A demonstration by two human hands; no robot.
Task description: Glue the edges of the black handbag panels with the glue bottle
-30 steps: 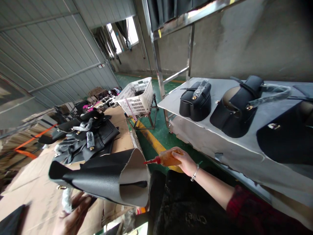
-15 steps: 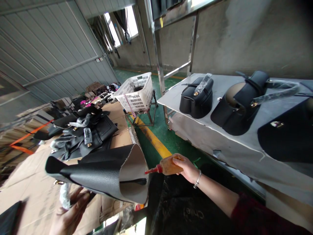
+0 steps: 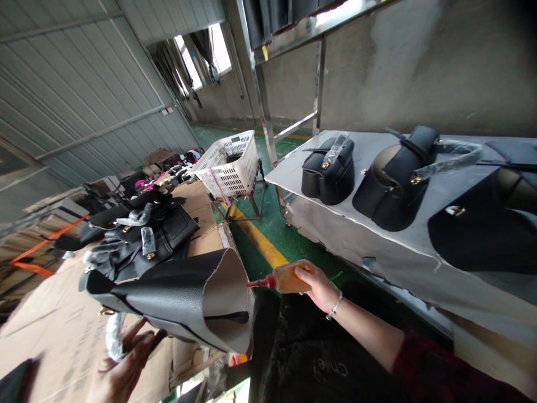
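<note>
A black leather bag body [image 3: 168,296] lies on its side over the edge of the cardboard-covered table, its open end facing right and showing a pale lining. My left hand [image 3: 126,361] is closed under the bag, gripping its underside near a plastic-wrapped handle [image 3: 113,336]; the fingertips are partly hidden. In my right hand [image 3: 316,285] is a glue bottle [image 3: 289,279] with amber contents, held level. Its red nozzle [image 3: 260,282] points left, at the right rim of the bag's opening; whether it touches cannot be made out.
Several black bag pieces [image 3: 168,229] are heaped on the cardboard-covered table [image 3: 37,330]. Beyond it a white plastic basket [image 3: 230,173] rests on a metal stand. On the right, a grey-topped table [image 3: 289,168] carries black bags [image 3: 329,173]. Green floor with a yellow stripe [image 3: 260,238] runs between.
The view has shifted slightly. The bottle's nozzle sits a little higher against the bag's rim. Both hands keep their hold.
</note>
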